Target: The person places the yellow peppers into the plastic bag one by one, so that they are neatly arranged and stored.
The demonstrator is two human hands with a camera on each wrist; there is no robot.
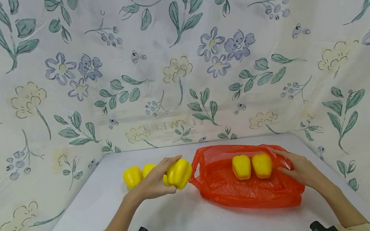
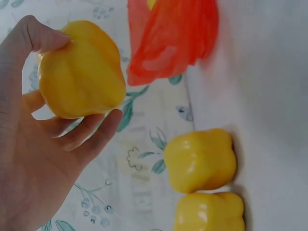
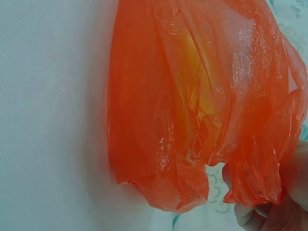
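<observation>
My left hand grips a yellow bell pepper above the table, just left of a red plastic bag. In the left wrist view the thumb lies over the top of this pepper and the fingers curl beneath it. Two yellow bell peppers sit side by side in the bag, a left one and a right one. At the bag's right edge, my right hand pinches the plastic; the right wrist view shows its fingers partly hidden behind the film.
Behind my left hand, two more yellow bell peppers, one outer and one partly covered, rest on the white table. A floral-patterned sheet hangs around the table's back and sides.
</observation>
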